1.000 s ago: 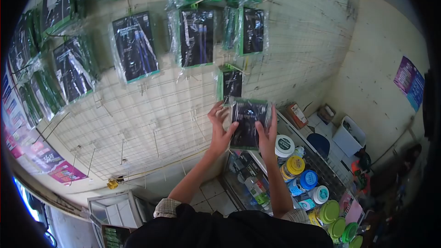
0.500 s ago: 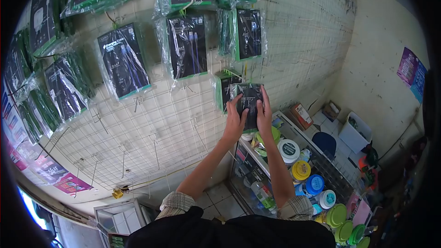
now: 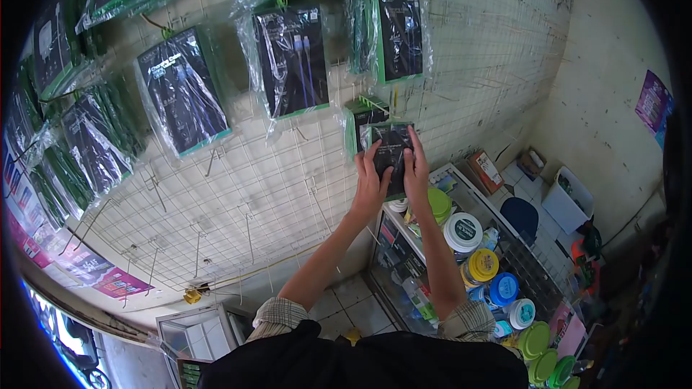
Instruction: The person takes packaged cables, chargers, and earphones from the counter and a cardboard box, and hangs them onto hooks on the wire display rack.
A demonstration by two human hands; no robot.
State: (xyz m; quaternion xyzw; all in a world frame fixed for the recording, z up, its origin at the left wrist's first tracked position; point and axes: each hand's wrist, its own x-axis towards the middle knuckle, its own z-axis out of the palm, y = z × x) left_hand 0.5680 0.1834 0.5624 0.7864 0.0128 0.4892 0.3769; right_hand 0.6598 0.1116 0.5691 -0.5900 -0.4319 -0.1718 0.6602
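Observation:
Between my two hands is a black earphone package point(image 3: 394, 142) in clear plastic, upright in front of the wire rack. My left hand point(image 3: 371, 186) grips its left side, with the thumb and fingertips on the front face. Along the right side, my right hand point(image 3: 416, 176) holds it with the fingers reaching the top corner. Just behind and to the left hangs another black and green package point(image 3: 358, 128) on a rack hook. Whether the held package touches its hook, I cannot tell.
The white wire rack point(image 3: 216, 223) carries bagged charging cable packages point(image 3: 292, 65) above and to the left, with bare hooks sticking out below. At lower right is a glass display counter point(image 3: 497, 220) with several lidded jars, including a white-lidded jar point(image 3: 463, 232). A white bin point(image 3: 567, 200) stands beyond.
My view has shifted slightly, so the rack packages appear a little higher and the counter a little further right. Both hands keep hold of the earphone package in nearly the same spot.

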